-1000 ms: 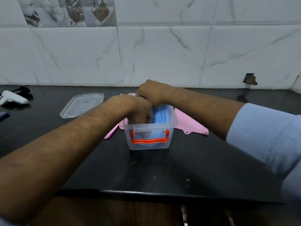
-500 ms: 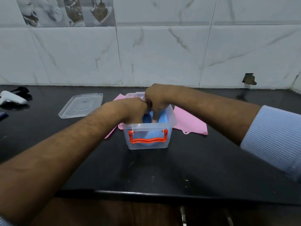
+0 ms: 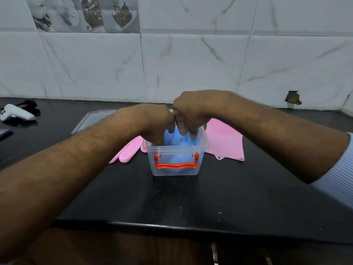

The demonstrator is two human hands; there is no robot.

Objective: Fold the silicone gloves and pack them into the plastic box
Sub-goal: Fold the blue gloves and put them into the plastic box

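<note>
Both hands are down in the mouth of the clear plastic box (image 3: 175,161), which stands near the middle of the black counter (image 3: 172,199). The left hand (image 3: 156,123) is curled with its fingers out of sight inside the box, pressing on the blue glove (image 3: 179,139); whether it grips the glove or only pushes I cannot tell. The right hand (image 3: 191,113) is also curled, its fingertips (image 3: 181,129) pinched down onto the bunched blue silicone. The pink glove (image 3: 225,142) lies flat on the counter behind the box, its fingers poking out at the box's left side, not yet folded.

Silicone is springy, so the blue glove will likely bulge back above the rim once the pressure comes off, leaving little room for the pink one and keeping the lid (image 3: 91,119) from seating. Pushing hard on one side could tip or slide the light box on the smooth counter. The red handle (image 3: 176,164) faces the person and hangs clear of the hands.

Room is good: bare counter lies in front of the box up to the near edge, the lid sits back left partly behind the left forearm, and a white controller (image 3: 17,113) lies well apart at far left
</note>
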